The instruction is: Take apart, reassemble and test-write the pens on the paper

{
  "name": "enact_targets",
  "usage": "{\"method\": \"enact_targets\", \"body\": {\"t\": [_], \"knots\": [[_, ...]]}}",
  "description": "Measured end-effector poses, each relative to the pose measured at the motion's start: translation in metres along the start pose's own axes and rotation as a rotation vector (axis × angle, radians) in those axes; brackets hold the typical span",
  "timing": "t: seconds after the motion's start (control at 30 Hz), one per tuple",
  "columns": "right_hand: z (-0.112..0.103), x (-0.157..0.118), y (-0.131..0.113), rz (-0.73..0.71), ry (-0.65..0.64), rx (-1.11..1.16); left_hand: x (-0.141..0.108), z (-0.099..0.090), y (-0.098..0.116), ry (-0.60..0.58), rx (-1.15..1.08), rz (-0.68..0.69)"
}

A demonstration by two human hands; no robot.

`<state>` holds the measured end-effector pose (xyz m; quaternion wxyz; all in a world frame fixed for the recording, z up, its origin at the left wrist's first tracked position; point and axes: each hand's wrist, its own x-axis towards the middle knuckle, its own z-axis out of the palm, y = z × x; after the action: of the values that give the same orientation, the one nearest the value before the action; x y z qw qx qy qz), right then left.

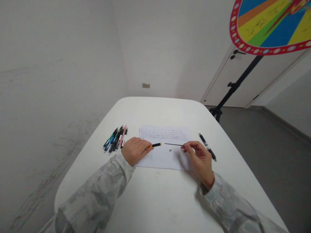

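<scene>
My left hand (136, 149) is closed around a yellow and black pen barrel (156, 145), whose black end points right. Facing it across a small gap is a thin dark pen refill (173, 144), pinched between the fingertips of my right hand (198, 157). Both are held over a sheet of paper (155, 161) with rows of handwriting along its far part. A small grey piece (170, 150) lies on the paper below the gap; its kind is too small to tell.
A bunch of several pens (116, 139) lies on the white table (157, 111) at the left. One black pen (207, 147) rests right of the paper. Beyond the table's right side, a colourful prize wheel (269, 29) stands on a black stand (239, 82) before a white door.
</scene>
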<state>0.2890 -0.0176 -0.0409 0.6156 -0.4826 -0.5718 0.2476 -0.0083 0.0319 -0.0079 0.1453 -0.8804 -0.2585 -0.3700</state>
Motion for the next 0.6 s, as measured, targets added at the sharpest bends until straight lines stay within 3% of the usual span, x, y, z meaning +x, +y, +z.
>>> {"method": "enact_targets", "body": {"t": [0.6], "knots": [[-0.0033, 0.0003, 0.0026, -0.009, -0.033, -0.028, -0.0024, 0.0010, -0.0019, 0.005, 0.017, -0.008]]}}
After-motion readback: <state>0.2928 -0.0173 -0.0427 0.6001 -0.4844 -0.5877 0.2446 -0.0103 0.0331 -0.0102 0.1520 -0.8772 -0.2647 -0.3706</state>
